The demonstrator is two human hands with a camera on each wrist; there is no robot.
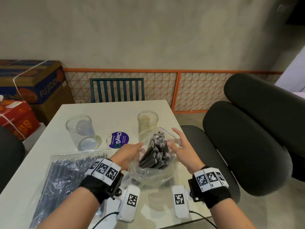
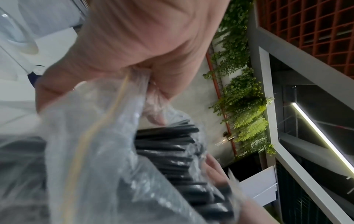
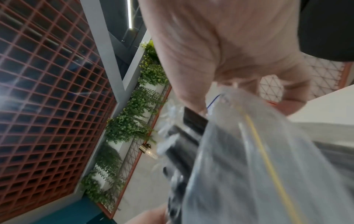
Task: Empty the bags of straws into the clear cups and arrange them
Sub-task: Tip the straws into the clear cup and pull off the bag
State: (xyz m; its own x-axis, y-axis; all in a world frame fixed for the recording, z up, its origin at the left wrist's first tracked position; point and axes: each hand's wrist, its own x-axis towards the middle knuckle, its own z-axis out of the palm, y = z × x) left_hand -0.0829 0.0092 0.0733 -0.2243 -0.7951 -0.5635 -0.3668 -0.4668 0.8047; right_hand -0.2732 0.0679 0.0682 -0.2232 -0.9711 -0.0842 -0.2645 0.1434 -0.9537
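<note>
Head view, lower centre: left hand [image 1: 130, 154] and right hand [image 1: 179, 147] each pinch the mouth of a clear plastic bag [image 1: 148, 174] of black straws [image 1: 156, 154]. Tipped too fast, straws likely overshoot the clear cylindrical cup [image 1: 147, 123] behind.

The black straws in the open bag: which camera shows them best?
The head view: the black straws show as a whole bundle inside the open bag, between both hands. The left wrist view shows them close but blurred; the right wrist view only a smeared edge.
</note>
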